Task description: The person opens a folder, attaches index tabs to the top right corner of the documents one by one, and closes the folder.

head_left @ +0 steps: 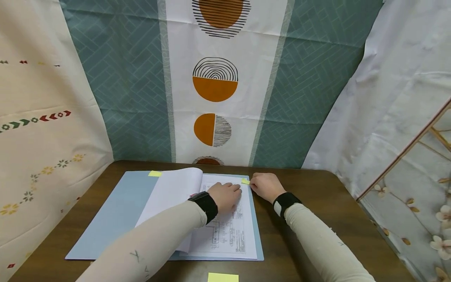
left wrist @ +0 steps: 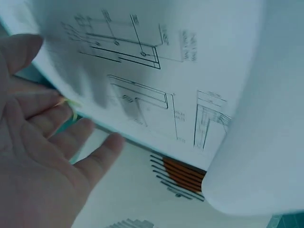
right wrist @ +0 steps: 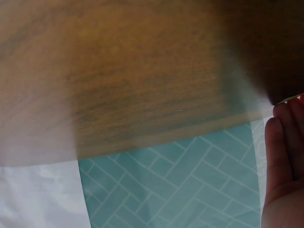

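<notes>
An open blue folder lies on the table with white printed sheets inside. My left hand rests on the right-hand page, which carries line drawings; in the left wrist view that hand's fingers are loosely extended over the sheet. At the page's upper right edge, my right hand pinches a small yellow sticky note. Only part of the right hand shows in the right wrist view, and its fingertips are partly cut off. A turned-over white page curls up left of the drawings.
Another yellow sticky note sticks out at the top of the turned pages. A yellow note pad lies at the table's near edge. The brown wooden table meets patterned cloths hanging behind and at both sides.
</notes>
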`<state>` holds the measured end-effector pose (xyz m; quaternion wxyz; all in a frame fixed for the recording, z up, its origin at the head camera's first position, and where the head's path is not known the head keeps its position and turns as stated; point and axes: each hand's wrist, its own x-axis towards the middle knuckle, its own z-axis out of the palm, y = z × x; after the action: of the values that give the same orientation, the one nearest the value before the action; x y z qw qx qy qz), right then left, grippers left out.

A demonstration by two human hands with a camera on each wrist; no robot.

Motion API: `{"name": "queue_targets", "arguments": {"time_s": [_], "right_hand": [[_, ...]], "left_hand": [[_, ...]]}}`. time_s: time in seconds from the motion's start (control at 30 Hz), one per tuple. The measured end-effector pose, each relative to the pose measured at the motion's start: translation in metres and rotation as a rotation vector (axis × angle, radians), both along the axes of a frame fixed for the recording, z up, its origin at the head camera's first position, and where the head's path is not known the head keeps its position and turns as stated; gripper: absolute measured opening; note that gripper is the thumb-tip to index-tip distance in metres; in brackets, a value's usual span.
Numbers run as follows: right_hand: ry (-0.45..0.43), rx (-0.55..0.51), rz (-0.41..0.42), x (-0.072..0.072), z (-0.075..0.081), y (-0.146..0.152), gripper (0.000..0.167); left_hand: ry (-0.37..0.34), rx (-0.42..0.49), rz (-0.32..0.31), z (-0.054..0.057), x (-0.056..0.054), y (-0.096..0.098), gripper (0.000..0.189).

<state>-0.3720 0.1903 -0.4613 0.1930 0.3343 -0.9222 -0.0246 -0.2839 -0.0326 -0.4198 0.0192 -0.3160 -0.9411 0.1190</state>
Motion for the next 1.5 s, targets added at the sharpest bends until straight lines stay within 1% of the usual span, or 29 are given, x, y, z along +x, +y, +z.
{"name": "queue_targets", "arguments": {"time_s": [0.07,0.2,0.3,0.4,0.47,0.53,0.7,0.9,1.0,1.1,1.2,1.3,1.37,1.43,1.5], "right_hand": [[-0.007,-0.002,0.009,0.001,-0.001,-0.002,0.006],[-0.012,0.005,0.019,0.002,-0.001,-0.006,0.004],[-0.013,0.007,0.014,0.003,0.001,-0.009,0.005],[-0.018,0.015,0.005,0.003,0.003,-0.009,0.006],[-0.022,0.020,0.001,0.003,0.004,-0.009,0.006],[-0.023,0.020,-0.001,0.002,0.004,-0.008,0.006],[-0.013,0.003,0.004,0.000,0.001,-0.004,0.004],[-0.016,-0.001,0.009,-0.002,-0.002,0.000,0.004],[-0.020,0.000,0.004,-0.002,-0.003,0.001,0.004],[-0.024,-0.007,0.000,-0.002,-0.003,0.001,0.004],[-0.025,-0.012,0.001,-0.003,-0.003,0.001,0.005],[-0.029,-0.016,0.001,-0.003,-0.002,0.001,0.005],[-0.033,-0.022,-0.002,-0.003,-0.001,0.001,0.006],[-0.037,-0.024,-0.006,-0.003,0.000,0.001,0.007],[-0.036,-0.022,-0.009,-0.004,0.000,0.002,0.006]], "left_hand": [[-0.004,0.010,0.006,0.001,-0.004,0.005,0.058],[-0.007,0.036,0.013,-0.005,-0.015,0.010,0.063],[-0.014,0.045,0.028,-0.013,-0.025,0.012,0.064],[-0.047,0.067,0.061,-0.022,-0.035,0.013,0.065],[-0.082,0.091,0.086,-0.028,-0.041,0.014,0.066],[-0.104,0.113,0.103,-0.033,-0.046,0.015,0.067],[-0.136,0.133,0.139,-0.037,-0.056,0.017,0.073],[-0.160,0.156,0.211,-0.044,-0.065,0.017,0.080],[-0.157,0.166,0.226,-0.047,-0.068,0.017,0.081],[-0.145,0.174,0.222,-0.047,-0.067,0.017,0.081],[-0.135,0.182,0.183,-0.046,-0.063,0.017,0.077],[-0.129,0.185,0.125,-0.042,-0.058,0.017,0.070],[-0.130,0.180,0.098,-0.039,-0.056,0.017,0.067],[-0.129,0.178,0.091,-0.038,-0.055,0.017,0.066],[-0.133,0.181,0.106,-0.037,-0.056,0.017,0.067]]}}
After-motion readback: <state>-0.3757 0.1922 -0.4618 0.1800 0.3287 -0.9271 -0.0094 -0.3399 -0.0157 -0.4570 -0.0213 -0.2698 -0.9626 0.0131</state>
